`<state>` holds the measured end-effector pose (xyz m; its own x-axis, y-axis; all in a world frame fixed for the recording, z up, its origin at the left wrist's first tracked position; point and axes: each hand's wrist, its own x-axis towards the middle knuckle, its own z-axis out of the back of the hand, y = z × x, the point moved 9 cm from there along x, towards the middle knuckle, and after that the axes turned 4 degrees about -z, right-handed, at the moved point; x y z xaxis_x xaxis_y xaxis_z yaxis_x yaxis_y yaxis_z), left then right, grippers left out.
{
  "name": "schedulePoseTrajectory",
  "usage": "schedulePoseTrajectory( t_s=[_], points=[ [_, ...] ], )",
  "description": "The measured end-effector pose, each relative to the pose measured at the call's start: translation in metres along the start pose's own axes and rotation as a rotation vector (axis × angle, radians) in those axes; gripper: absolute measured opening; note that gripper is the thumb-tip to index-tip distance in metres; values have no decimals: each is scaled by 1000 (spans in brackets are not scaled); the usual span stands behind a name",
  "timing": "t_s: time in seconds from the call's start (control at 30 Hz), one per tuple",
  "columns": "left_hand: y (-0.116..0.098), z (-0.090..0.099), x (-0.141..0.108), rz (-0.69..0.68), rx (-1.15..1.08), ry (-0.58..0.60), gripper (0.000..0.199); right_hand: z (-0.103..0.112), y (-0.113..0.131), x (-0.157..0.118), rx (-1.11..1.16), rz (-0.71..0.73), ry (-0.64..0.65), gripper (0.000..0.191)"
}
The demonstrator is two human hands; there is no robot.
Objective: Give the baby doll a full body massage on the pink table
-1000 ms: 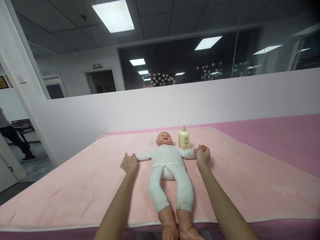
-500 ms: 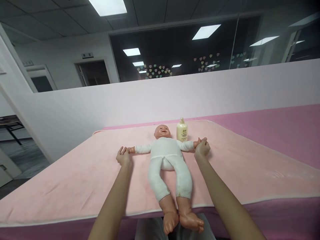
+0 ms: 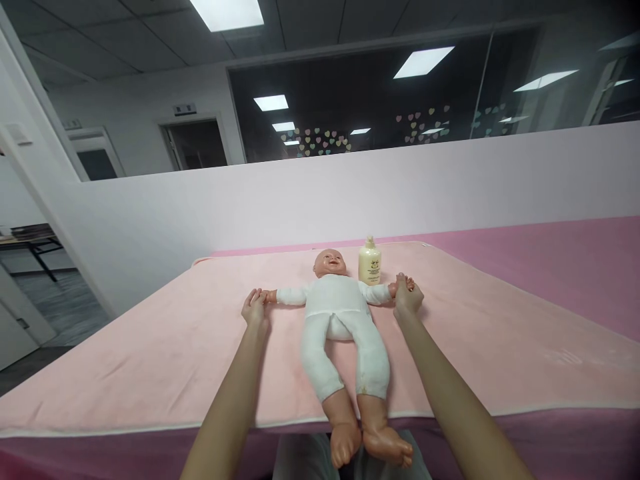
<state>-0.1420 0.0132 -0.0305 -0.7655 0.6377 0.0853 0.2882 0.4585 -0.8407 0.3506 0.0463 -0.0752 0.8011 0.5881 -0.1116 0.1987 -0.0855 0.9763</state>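
On its back lies a baby doll (image 3: pixel 337 303) with a white cloth body, its arms stretched out sideways and its bare feet hanging over the near edge. My left hand (image 3: pixel 255 308) is closed on the doll's hand at the left of the picture. At the right, my right hand (image 3: pixel 409 297) grips the doll's other hand, whose small fingers show above mine. Beside the doll's head stands a pale yellow pump bottle (image 3: pixel 370 262), upright, just behind the outstretched arm on the right.
A pink towel (image 3: pixel 165 353) with a white hem covers the table beneath the doll. Behind it rises a low white wall (image 3: pixel 300 200) with a dark window (image 3: pixel 370 100) above. Pink covering (image 3: pixel 560 267) continues on the right. A doorway opening lies at the left.
The whole view has shifted slightly, so the scene sits a little further right. Both hands keep hold of the doll's hands, with small shifts of my fingers.
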Motion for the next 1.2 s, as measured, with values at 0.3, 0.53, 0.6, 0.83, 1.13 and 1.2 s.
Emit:
schedulePoseTrajectory(
  t_s=[0.3, 0.53, 0.6, 0.83, 1.13, 1.2],
  points=[
    [1, 0, 0, 18, 22, 1, 18, 3, -9, 1, 85, -107, -30, 50],
    [3, -2, 0, 73, -20, 10, 24, -3, 4, -4, 37, -4, 89, 61],
    [2, -2, -1, 68, -28, 13, 24, -4, 4, -4, 32, -2, 102, 59],
    [-3, -2, -6, 25, -45, 20, 12, -10, -7, -1, 72, -81, 127, 42],
    [-4, 0, -6, 4, 23, 15, 20, -19, -11, 0, 196, -130, 179, 39],
    [-3, 0, -6, -16, 54, 28, 24, -21, -8, 0, 217, -95, 197, 42]
  ],
)
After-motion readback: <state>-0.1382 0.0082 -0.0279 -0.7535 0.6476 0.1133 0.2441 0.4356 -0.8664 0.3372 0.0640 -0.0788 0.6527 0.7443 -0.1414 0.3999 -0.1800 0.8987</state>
